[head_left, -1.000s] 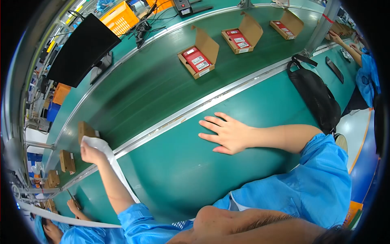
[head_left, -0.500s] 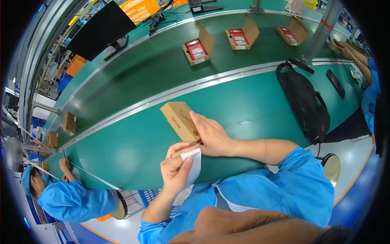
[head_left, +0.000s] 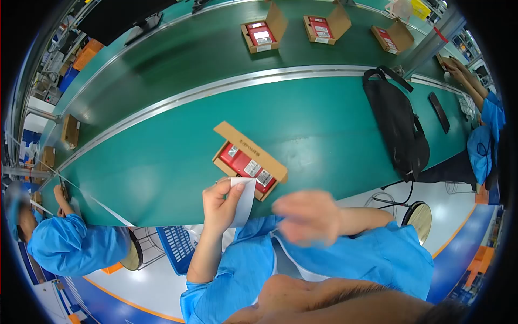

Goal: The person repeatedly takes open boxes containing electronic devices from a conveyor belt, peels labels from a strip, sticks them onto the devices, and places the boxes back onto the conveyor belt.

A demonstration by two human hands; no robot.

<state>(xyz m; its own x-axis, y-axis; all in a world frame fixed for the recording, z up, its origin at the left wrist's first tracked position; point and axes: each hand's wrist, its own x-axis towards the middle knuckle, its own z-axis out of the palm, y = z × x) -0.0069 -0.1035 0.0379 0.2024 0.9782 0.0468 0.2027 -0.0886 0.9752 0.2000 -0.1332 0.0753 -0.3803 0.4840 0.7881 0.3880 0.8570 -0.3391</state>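
An opened brown cardboard box (head_left: 217,160) lies on the green table (head_left: 162,162) in front of me, its lid tilted up. Inside is a red package (head_left: 248,166) with white labels. My left hand (head_left: 218,205) is closed on a white sheet (head_left: 244,203) at the near edge of the box. To the right of the box, my right hand (head_left: 307,217) is raised and smeared by motion, so its fingers cannot be made out.
Several open boxes (head_left: 263,47) with red packages stand on the belt (head_left: 178,65). A black bag (head_left: 396,127) and dark flat object (head_left: 439,112) lie right. People sit at both sides; a blue basket (head_left: 175,251) is below the table edge.
A closed box came from the left onto the table before me and now stands open, its red package showing. My right hand has left the box; my left hand keeps the white sheet.
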